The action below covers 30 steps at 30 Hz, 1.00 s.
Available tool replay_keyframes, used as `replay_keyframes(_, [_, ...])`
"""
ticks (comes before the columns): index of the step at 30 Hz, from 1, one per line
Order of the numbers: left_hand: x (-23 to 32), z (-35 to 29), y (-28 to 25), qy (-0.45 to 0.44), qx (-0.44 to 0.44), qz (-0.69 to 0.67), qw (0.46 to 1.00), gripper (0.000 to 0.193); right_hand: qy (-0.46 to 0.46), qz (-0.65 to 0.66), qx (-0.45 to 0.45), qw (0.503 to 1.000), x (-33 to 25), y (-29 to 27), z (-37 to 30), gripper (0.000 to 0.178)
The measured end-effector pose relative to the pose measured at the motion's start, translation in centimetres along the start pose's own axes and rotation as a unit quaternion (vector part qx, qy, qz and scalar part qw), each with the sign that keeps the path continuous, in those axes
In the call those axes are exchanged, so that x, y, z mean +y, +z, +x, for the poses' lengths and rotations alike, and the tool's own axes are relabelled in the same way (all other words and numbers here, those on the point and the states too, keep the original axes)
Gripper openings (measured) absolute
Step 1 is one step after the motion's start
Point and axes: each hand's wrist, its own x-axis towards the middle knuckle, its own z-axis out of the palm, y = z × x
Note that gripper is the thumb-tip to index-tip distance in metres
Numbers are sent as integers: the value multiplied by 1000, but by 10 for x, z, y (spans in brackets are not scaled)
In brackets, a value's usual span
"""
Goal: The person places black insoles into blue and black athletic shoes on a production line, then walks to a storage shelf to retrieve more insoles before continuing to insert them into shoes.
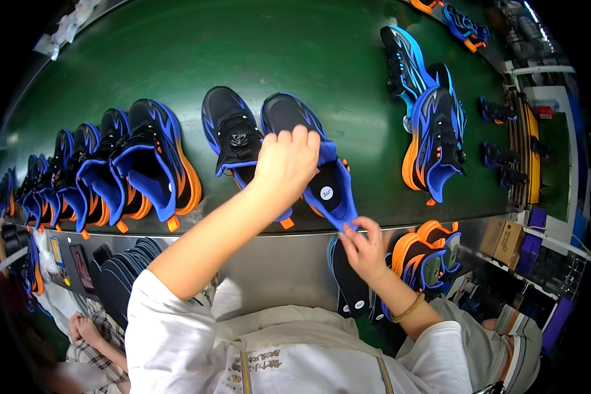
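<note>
A black sneaker [289, 113] with blue trim lies toe away from me on the green bench. My left hand [286, 159] is closed over its tongue and laces, pulling up the blue lining; the fingertips are hidden. At the heel, my right hand [366, 251] pinches the blue collar between thumb and fingers. Inside the opening shows a dark insole with a round white sticker [326, 193]. Its matching sneaker [232, 125] sits close on the left, partly covered by my left forearm.
Several black, blue and orange sneakers [152, 141] line the left edge of the green bench [197, 46]. More shoes [433, 131] stand to the right. Dark insoles [128, 269] and orange-soled shoes [417, 259] lie on the near metal ledge [256, 262]. Another person's hands [88, 328] are at lower left.
</note>
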Motion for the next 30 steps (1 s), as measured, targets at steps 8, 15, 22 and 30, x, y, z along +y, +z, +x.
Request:
replay_keyframes(8, [9, -15, 5, -8, 58, -26, 998, 31, -24, 64, 38, 997, -2, 14, -15, 27])
replay_keyframes(15, [8, 26, -2, 86, -47, -68, 993, 14, 6, 111, 65, 992, 4, -1, 15, 23])
replay_keyframes(22, [66, 47, -34, 129, -378, -234, 886, 13, 29, 123, 66, 990, 6, -2, 15, 21])
replay_keyframes(30, [67, 57, 15, 369, -500, 110, 776, 9, 21, 163, 40, 986, 15, 2, 10, 27])
